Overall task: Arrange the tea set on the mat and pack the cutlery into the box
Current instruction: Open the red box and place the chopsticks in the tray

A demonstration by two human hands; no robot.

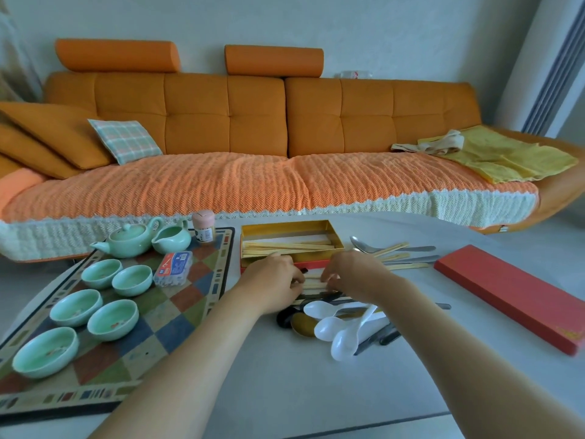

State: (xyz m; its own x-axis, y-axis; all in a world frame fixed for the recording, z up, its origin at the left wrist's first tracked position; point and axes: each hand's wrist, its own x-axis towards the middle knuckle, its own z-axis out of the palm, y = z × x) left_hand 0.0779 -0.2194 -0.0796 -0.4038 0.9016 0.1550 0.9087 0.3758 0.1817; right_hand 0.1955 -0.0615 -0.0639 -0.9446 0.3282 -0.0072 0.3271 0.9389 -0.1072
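Observation:
On the chequered mat [177,315] stand a pale green teapot [128,237], a green pitcher [172,237] and several green cups [76,307]. The open gold-lined box [335,237] holds several wooden chopsticks [285,247]. Just in front of the box, my left hand [273,277] and my right hand [354,272] pinch a bundle of wooden chopsticks [313,283] from either end. White plastic spoons [342,327], a gold spoon [302,324], a black spoon [283,318] and dark-handled cutlery lie below my hands.
The red box lid [512,296] lies at the right. A metal spoon [364,245] and more chopsticks lie right of the box. A pink-capped jar [203,228] and a small plastic packet [173,269] sit on the mat. An orange sofa [253,137] stands behind the table.

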